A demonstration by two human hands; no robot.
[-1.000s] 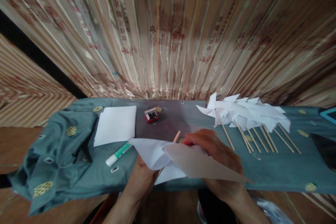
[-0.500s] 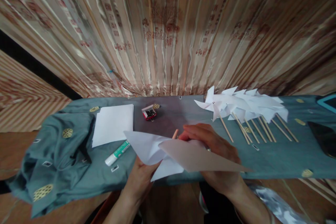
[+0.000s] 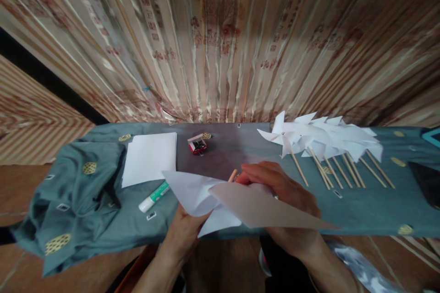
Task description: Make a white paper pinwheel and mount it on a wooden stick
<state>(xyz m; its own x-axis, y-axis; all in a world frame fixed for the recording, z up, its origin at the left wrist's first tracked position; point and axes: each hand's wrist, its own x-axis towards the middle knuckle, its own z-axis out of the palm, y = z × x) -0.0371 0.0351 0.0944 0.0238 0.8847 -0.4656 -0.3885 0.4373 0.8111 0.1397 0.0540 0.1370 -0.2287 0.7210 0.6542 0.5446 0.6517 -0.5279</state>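
Observation:
A white paper pinwheel (image 3: 220, 197) is held in front of me, above the table's front edge, its pointed blades spread sideways. From underneath, my left hand (image 3: 184, 231) is closed on it; most of those fingers are hidden by the paper. My right hand (image 3: 288, 197) curls over its far side, the fingertips pressed together beside the end of a thin wooden stick (image 3: 233, 175). The longest blade hides part of the right palm, and what sits between those fingertips is too small to make out.
Finished pinwheels (image 3: 330, 135) on wooden sticks overlap at the back right. To the left lie stacked white paper (image 3: 150, 158), a green-and-white glue stick (image 3: 154, 196) and bunched cloth (image 3: 82, 187). A small open red box (image 3: 197, 145) holds shiny bits. A dark flat object (image 3: 424, 181) is far right.
The view has shifted slightly, so the table items appear a little moved. Both hands keep their hold on the pinwheel; its long blade tip reaches slightly further right and lower.

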